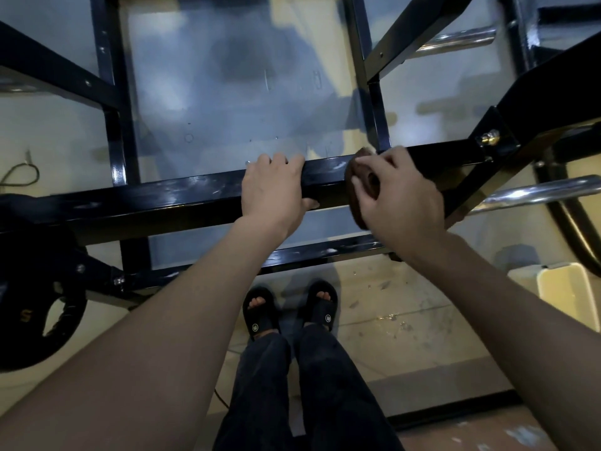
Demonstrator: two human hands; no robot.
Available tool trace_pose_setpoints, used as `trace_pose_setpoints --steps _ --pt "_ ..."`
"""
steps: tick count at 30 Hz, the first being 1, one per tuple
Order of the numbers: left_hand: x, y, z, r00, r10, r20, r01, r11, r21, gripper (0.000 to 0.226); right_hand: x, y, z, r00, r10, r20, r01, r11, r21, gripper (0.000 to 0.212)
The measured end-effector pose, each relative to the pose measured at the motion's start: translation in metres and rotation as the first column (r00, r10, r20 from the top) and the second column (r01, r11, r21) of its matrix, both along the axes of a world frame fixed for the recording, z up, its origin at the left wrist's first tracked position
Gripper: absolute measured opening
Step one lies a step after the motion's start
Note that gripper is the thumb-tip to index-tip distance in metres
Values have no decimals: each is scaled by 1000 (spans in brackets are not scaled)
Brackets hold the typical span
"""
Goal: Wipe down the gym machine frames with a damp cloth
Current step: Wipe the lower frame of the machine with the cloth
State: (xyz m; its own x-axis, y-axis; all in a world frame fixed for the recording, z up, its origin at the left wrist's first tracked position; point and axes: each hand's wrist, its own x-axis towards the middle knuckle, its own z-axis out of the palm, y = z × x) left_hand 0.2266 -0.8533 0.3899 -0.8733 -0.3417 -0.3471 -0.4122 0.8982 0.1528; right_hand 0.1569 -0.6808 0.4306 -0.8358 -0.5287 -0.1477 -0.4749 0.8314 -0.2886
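A: Where is the cloth (364, 187) sitting right now?

B: It is lying against the black crossbar (182, 195) of the machine frame; the right hand (395, 203) is pinching it there, fingers curled over the bunched brown fabric and pressing it onto the bar's top and near face, just short of the bolted joint (487, 138).

A: And the other hand?

B: The left hand (273, 187) is gripping the same crossbar just beside the cloth; its fingers are wrapping over the far edge, the thumb is hooking underneath, and it is holding nothing else.

A: What is worrying you from here?

B: The bar is looking glossy and streaked, so I am guessing it is wet; a bracing hand could be slipping on that; the bolt could be snagging the cloth or scraping knuckles if the wipe is running on to the right; the floor tiles (390, 307) beside the sandals (260, 312) are showing blotches, possibly drips, and open footwear could be sliding there.
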Motion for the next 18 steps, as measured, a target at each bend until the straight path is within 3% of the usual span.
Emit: trace_pose_setpoints --steps 2,5,7,13,18 --pt "0 0 -1 1000 1 -8 -1 1000 1 59 2 11 1 998 44 -35 -42 998 39 35" --pt "1 0 -2 1000 5 -14 -5 1000 -1 60 -22 8 3 988 -150 -46 155 981 119 38" --pt "1 0 -2 1000 10 -16 -10 1000 7 59 -25 -8 2 980 -197 -32 200 971 132 38" --pt "-2 -7 2 997 -73 11 73 997 -5 60 3 -4 8 999 36 25 -37 999 28 36" --pt "14 -46 14 982 -134 133 144 988 -64 76 -26 -12 3 980 -198 16 195 974 118 31"
